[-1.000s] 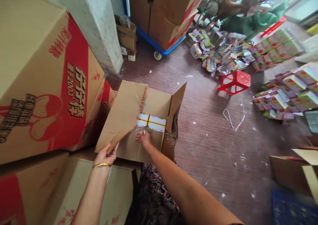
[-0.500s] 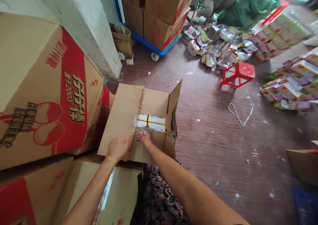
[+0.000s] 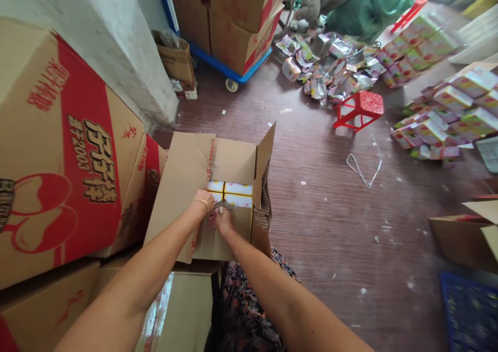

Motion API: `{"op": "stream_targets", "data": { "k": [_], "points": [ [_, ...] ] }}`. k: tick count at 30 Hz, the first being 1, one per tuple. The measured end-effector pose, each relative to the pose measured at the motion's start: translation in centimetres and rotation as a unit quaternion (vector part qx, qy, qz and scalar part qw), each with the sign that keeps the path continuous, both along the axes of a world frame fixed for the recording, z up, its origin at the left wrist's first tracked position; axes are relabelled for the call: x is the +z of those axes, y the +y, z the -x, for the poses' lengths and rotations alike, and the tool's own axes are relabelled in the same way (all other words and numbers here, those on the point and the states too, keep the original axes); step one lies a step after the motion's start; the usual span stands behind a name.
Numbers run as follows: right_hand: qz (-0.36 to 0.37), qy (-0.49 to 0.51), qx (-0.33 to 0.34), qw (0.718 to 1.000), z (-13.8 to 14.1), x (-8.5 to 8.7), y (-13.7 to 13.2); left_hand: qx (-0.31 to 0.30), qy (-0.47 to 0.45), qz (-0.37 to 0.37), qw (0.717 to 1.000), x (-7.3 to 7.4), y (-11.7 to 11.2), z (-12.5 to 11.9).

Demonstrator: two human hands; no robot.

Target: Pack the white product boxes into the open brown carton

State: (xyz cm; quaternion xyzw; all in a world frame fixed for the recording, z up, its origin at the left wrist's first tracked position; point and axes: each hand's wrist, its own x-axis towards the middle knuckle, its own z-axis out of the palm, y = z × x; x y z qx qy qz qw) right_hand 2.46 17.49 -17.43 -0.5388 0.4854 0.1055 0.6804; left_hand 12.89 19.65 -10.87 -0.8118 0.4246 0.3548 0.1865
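I see left hand gone from outer edge of big left flap, now at carton mouth beside right hand; fingers curled over flap edge, grip unclear; right hand pinches corrugated liner sheet over yellow-white boxes; carton on floor against stacked cartons; both hands now converge on liner

Both hands' fingertips hide behind the near flap of the open carton, their grip unclear.

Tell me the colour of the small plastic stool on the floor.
Red. The stool shows clearly in the head view, beyond the open carton.
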Motion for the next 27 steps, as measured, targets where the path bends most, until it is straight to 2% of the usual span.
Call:
{"op": "stream_targets", "data": {
  "k": [2,5,9,11,12,13,15,19,20,21,24,25,26,27],
  "points": [
    [0.013,-0.001,0.009,1.0,0.0,0.3,0.0,0.012,0.0,0.018,1.0,1.3,0.6,0.0],
    [0.032,0.003,0.024,0.999,0.1,0.2,0.1,0.018,-0.02,0.046,0.999,4.8,3.0,-1.5],
    [0.064,0.014,0.059,0.996,0.2,0.1,0.5,0.077,-0.101,0.032,0.991,10.7,8.6,-4.8],
    [0.092,0.022,0.093,0.991,0.0,0.5,0.9,0.096,-0.131,0.035,0.986,12.8,11.8,-4.9],
    [0.107,0.026,0.116,0.987,-0.3,0.9,1.1,0.092,-0.148,0.044,0.984,13.3,13.3,-4.3],
    [0.124,0.027,0.143,0.982,-0.5,1.5,1.2,0.078,-0.166,0.046,0.982,13.4,14.8,-3.4],
    [0.161,0.02,0.206,0.965,-1.0,3.1,1.2,0.036,-0.212,0.097,0.972,12.7,17.4,-0.9],
    [0.248,-0.037,0.327,0.911,-0.4,8.2,-0.4,0.045,-0.324,0.213,0.921,10.2,22.2,3.4],
    [0.287,-0.054,0.366,0.884,0.2,9.8,-1.1,0.042,-0.352,0.232,0.906,9.7,23.2,4.1],
    [0.337,-0.062,0.413,0.844,0.9,11.4,-2.0,0.042,-0.375,0.246,0.893,9.3,24.1,4.6],
    [0.482,-0.016,0.543,0.688,3.6,15.6,-4.8,0.032,-0.4,0.271,0.875,8.4,25.4,5.8],
    [0.51,0.01,0.562,0.652,4.5,16.5,-5.8,0.031,-0.399,0.275,0.874,8.1,25.5,6.1],
    [0.523,0.032,0.564,0.639,5.5,17.1,-6.8,0.033,-0.393,0.28,0.875,7.8,25.4,6.3],
    [0.53,0.047,0.555,0.639,6.4,17.4,-7.8,0.039,-0.38,0.287,0.878,7.5,25.3,6.4]
  ]
}}
